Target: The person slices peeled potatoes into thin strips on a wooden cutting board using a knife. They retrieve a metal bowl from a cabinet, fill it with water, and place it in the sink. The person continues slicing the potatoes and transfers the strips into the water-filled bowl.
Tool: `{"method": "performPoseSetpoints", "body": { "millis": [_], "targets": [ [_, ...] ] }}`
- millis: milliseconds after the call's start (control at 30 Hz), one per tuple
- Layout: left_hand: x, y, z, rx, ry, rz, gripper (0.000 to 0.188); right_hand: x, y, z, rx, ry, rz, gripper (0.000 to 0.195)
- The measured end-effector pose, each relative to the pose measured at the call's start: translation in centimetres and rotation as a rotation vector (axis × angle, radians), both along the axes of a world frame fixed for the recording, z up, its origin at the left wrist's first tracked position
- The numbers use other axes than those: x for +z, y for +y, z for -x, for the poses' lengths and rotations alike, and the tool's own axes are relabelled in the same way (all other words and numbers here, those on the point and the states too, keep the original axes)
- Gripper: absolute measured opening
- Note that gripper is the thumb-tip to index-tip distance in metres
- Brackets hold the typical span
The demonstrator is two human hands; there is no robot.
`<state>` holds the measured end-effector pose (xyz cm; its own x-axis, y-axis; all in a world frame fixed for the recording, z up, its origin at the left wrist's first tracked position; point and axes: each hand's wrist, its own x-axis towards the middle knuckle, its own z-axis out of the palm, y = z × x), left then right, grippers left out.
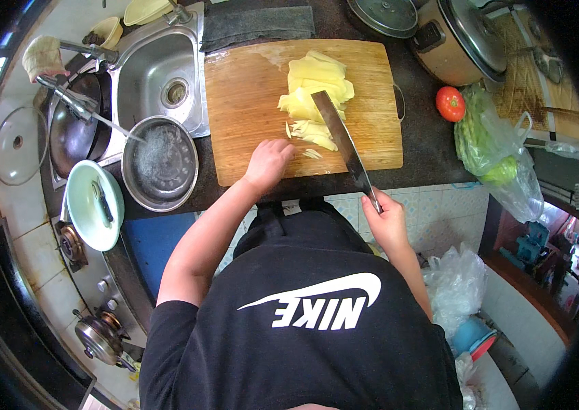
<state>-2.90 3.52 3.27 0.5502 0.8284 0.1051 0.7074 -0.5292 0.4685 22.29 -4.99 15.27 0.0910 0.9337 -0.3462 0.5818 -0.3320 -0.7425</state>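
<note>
A wooden cutting board (248, 102) lies on the dark counter in front of me. Overlapping pale yellow slices, apparently potato (317, 77), are spread on its right half, and thin cut strips (314, 134) lie nearer to me. My right hand (386, 215) grips the handle of a kitchen cleaver (341, 134), whose blade slants across the board with its far end over the slices. My left hand (270, 163) is at the board's near edge, just left of the strips, with fingers bent. What lies under those fingers is hidden.
Left of the board, tap water runs into a metal bowl (189, 179) at the sink's (135, 97) corner. A pale green basin (76, 215) holds a peeler-like tool. To the right are a tomato (450, 103), bagged green vegetables (489, 138) and a rice cooker (438, 54).
</note>
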Motion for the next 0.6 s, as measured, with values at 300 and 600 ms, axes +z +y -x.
{"method": "performPoseSetpoints", "body": {
  "millis": [300,600],
  "targets": [
    [0.5,1.4,-0.6,-0.229,0.247,-0.091,0.011,0.4,-0.4,0.1,-0.03,-0.004,0.016,0.024],
    [6.4,-1.4,13.2,0.731,-0.056,-0.105,0.005,-1.2,0.4,2.2,0.007,0.002,-0.032,0.027]
  ]
}}
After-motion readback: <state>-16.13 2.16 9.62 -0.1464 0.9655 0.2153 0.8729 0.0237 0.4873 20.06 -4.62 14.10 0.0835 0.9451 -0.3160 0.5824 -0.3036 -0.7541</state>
